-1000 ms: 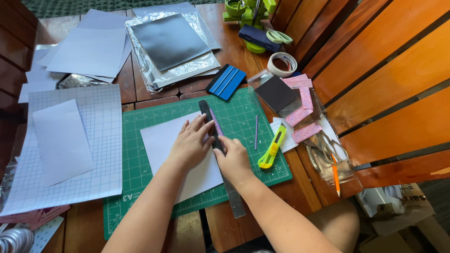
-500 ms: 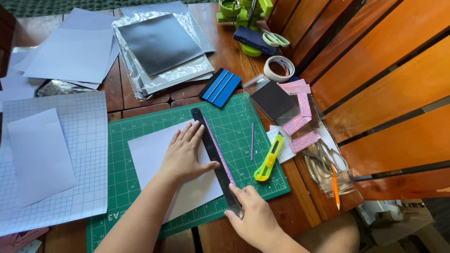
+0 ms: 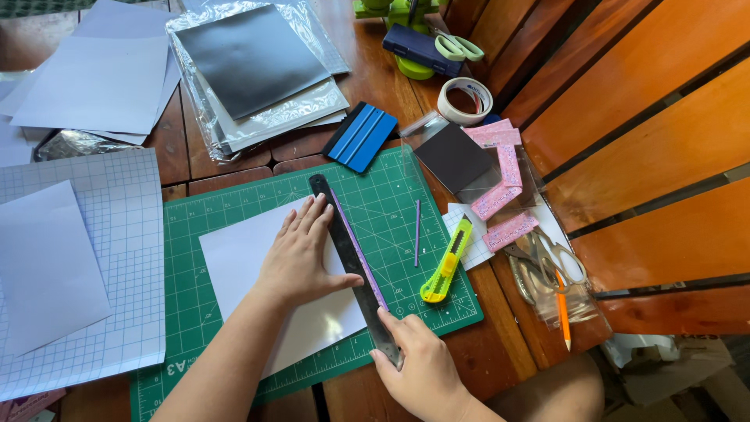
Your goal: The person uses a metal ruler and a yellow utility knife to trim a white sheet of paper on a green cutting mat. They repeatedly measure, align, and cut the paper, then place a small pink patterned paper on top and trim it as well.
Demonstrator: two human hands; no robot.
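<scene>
While left hand (image 3: 301, 258) lies flat, pinning white sheet (image 3: 269, 293) on green mat (image 3: 391, 207), right hand (image 3: 418, 363) pinches ruler (image 3: 353, 266) end, steadying edge.

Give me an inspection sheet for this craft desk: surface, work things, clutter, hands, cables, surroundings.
Surface: wooden table with a green cutting mat on it.
Work things: white sheet on the mat; dark ruler lies along its right edge, a thin purple strip beside it.
Clutter: yellow knife, blue squeegee, tape roll, pink strips, scissors, foil sheets, grid paper.
Hands: left hand flat on the sheet against the ruler; right hand at the ruler's near end.
Cables: nothing seen.
Surroundings: wooden slatted bench on the right.
</scene>
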